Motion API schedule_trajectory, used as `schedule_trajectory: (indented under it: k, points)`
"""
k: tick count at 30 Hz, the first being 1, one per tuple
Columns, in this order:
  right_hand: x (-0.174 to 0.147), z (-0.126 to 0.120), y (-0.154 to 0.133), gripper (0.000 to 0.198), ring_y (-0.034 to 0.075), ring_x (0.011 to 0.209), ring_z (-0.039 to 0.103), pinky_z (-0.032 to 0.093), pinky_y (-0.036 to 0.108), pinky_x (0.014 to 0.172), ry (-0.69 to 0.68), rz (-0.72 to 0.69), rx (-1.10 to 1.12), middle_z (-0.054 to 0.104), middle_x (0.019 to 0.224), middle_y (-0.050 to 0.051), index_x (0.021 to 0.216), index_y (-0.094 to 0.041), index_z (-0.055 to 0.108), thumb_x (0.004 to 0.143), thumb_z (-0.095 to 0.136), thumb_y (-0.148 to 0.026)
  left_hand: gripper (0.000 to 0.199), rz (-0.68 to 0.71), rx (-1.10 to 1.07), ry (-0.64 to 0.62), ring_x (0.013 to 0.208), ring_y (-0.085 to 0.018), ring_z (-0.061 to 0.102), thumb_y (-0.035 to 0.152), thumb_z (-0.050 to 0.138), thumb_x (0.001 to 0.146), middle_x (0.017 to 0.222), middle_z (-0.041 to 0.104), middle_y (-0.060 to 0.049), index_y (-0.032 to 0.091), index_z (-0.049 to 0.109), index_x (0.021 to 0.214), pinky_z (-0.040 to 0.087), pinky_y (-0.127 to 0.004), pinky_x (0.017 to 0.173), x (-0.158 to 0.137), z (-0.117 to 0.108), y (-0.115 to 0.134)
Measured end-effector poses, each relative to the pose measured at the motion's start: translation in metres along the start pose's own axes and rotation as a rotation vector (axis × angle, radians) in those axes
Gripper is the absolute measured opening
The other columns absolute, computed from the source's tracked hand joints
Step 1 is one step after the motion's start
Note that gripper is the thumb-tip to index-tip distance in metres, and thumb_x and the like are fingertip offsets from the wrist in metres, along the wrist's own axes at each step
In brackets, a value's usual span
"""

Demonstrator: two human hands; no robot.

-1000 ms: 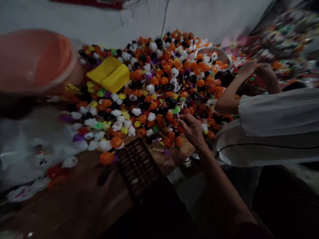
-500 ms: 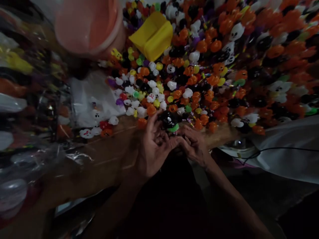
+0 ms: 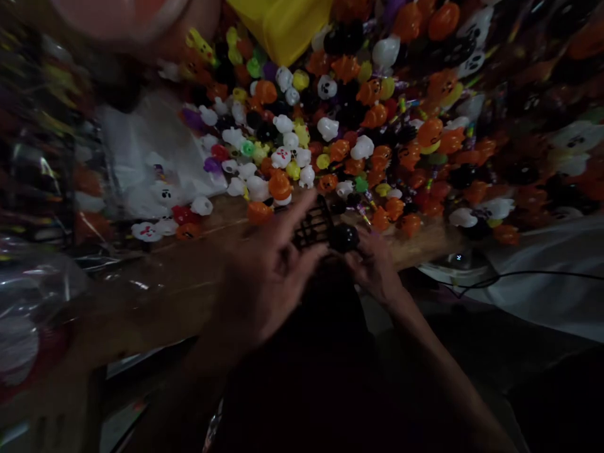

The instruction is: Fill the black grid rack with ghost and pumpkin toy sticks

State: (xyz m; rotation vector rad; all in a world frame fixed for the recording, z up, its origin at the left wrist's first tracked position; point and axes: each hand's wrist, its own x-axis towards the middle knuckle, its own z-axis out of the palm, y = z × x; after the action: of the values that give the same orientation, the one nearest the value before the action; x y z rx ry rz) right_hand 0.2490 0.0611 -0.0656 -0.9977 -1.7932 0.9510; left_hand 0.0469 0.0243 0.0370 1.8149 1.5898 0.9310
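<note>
Fingers of your right hand (image 3: 377,264) grip one glossy black round plastic piece (image 3: 344,238), already picked out, beside the dark gridded tray (image 3: 315,226); your left hand (image 3: 255,277) is spread, empty; the multicoloured plastic-figure heap (image 3: 327,129) lies unhandled.

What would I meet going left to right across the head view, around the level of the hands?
Clear plastic bag, left hand, black round toy, right hand, black cable.
</note>
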Motion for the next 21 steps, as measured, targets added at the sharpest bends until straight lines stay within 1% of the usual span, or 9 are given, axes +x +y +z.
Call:
schedule_trajectory:
  k: [2, 3, 4, 5, 7, 10, 12, 16, 21]
  points:
    - [0.023, 0.012, 0.012, 0.017, 0.016, 0.079, 0.061, 0.051, 0.028, 0.075, 0.108, 0.037, -0.03, 0.069, 0.088, 0.003, 0.09, -0.02, 0.072, 0.095, 0.065, -0.036, 0.043, 0.094, 0.312, 0.243, 0.098, -0.019, 0.071, 0.044, 0.055, 0.103, 0.131, 0.07, 0.002, 0.033, 0.055, 0.145, 0.06, -0.038, 0.094, 0.022, -0.026, 0.001]
    - [0.035, 0.019, 0.018, 0.018, 0.015, 0.075, 0.058, 0.05, 0.027, 0.073, 0.144, 0.066, -0.026, 0.067, 0.084, 0.002, 0.088, -0.02, 0.071, 0.094, 0.066, -0.036, 0.04, 0.161, 0.403, 0.243, 0.118, -0.023, 0.066, 0.039, 0.055, 0.104, 0.134, 0.069, 0.001, 0.03, 0.057, 0.143, 0.053, -0.043, 0.109, 0.035, -0.035, -0.002]
    - [0.046, 0.027, 0.023, 0.02, 0.014, 0.072, 0.056, 0.049, 0.026, 0.07, 0.173, 0.091, -0.014, 0.065, 0.08, 0.001, 0.085, -0.02, 0.07, 0.093, 0.067, -0.037, 0.038, 0.257, 0.444, 0.208, 0.131, -0.027, 0.059, 0.036, 0.057, 0.103, 0.138, 0.067, -0.002, 0.025, 0.061, 0.139, 0.046, -0.047, 0.118, 0.048, -0.041, -0.009]
    - [0.056, 0.034, 0.027, 0.022, 0.013, 0.07, 0.053, 0.047, 0.026, 0.068, 0.192, 0.106, 0.006, 0.063, 0.077, 0.0, 0.083, -0.019, 0.069, 0.093, 0.067, -0.039, 0.036, 0.315, 0.461, 0.124, 0.139, -0.03, 0.053, 0.034, 0.057, 0.102, 0.142, 0.065, -0.005, 0.02, 0.064, 0.135, 0.04, -0.051, 0.123, 0.061, -0.043, -0.017]
    - [0.072, 0.046, 0.034, 0.027, 0.012, 0.067, 0.05, 0.045, 0.025, 0.066, 0.197, 0.121, 0.053, 0.06, 0.073, -0.002, 0.08, -0.018, 0.068, 0.092, 0.067, -0.042, 0.033, 0.338, 0.45, -0.022, 0.138, -0.031, 0.054, 0.032, 0.056, 0.101, 0.139, 0.067, -0.008, 0.018, 0.067, 0.128, 0.04, -0.053, 0.122, 0.082, -0.038, -0.037]
    - [0.084, 0.055, 0.041, 0.033, 0.011, 0.064, 0.048, 0.041, 0.023, 0.062, 0.168, 0.146, 0.076, 0.056, 0.067, -0.003, 0.075, -0.017, 0.066, 0.091, 0.064, -0.045, 0.033, 0.281, 0.362, -0.141, 0.121, -0.026, 0.066, 0.03, 0.046, 0.103, 0.126, 0.073, -0.009, 0.02, 0.068, 0.125, 0.053, -0.042, 0.107, 0.095, -0.023, -0.059]
    - [0.086, 0.056, 0.044, 0.032, 0.012, 0.064, 0.048, 0.039, 0.023, 0.061, 0.153, 0.135, 0.045, 0.055, 0.066, -0.002, 0.073, -0.016, 0.066, 0.09, 0.062, -0.042, 0.035, 0.263, 0.338, -0.148, 0.112, -0.024, 0.069, 0.028, 0.041, 0.103, 0.118, 0.074, -0.009, 0.019, 0.069, 0.123, 0.055, -0.038, 0.1, 0.095, -0.015, -0.065]
    - [0.086, 0.053, 0.044, 0.024, 0.013, 0.066, 0.051, 0.04, 0.022, 0.064, 0.115, 0.093, -0.078, 0.059, 0.07, 0.0, 0.08, -0.014, 0.069, 0.089, 0.06, -0.035, 0.037, 0.267, 0.355, -0.1, 0.108, -0.028, 0.068, 0.026, 0.039, 0.102, 0.113, 0.074, -0.012, 0.015, 0.07, 0.117, 0.054, -0.042, 0.098, 0.09, -0.009, -0.065]
    - [0.085, 0.05, 0.046, 0.021, 0.013, 0.064, 0.051, 0.039, 0.022, 0.063, 0.069, 0.034, -0.208, 0.06, 0.07, 0.001, 0.08, -0.014, 0.068, 0.091, 0.059, -0.029, 0.045, 0.201, 0.311, -0.095, 0.115, -0.028, 0.067, 0.029, 0.035, 0.102, 0.122, 0.074, -0.012, 0.013, 0.067, 0.129, 0.052, -0.042, 0.103, 0.089, -0.012, -0.067]
